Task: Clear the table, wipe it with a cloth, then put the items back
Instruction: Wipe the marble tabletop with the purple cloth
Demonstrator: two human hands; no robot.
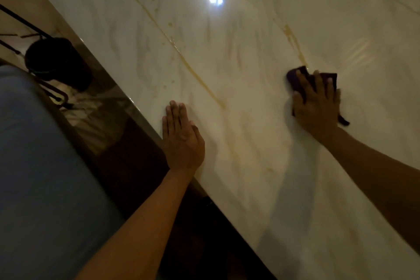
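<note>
A glossy white marble table [238,63] with golden veins fills most of the view, and a ceiling light reflects off it. My right hand [317,104] presses a dark purple cloth [295,74] flat on the tabletop at the right, fingers spread over it. Most of the cloth is hidden under the hand. My left hand [181,136] lies flat on the table near its left edge, fingers together and holding nothing. Small droplets and wet streaks show on the surface toward the top.
The table edge [141,109] runs diagonally from upper left to lower right. Left of it lie a grey-blue cushioned seat [41,166], a round black object [56,61] with dark metal rods, and dark floor below.
</note>
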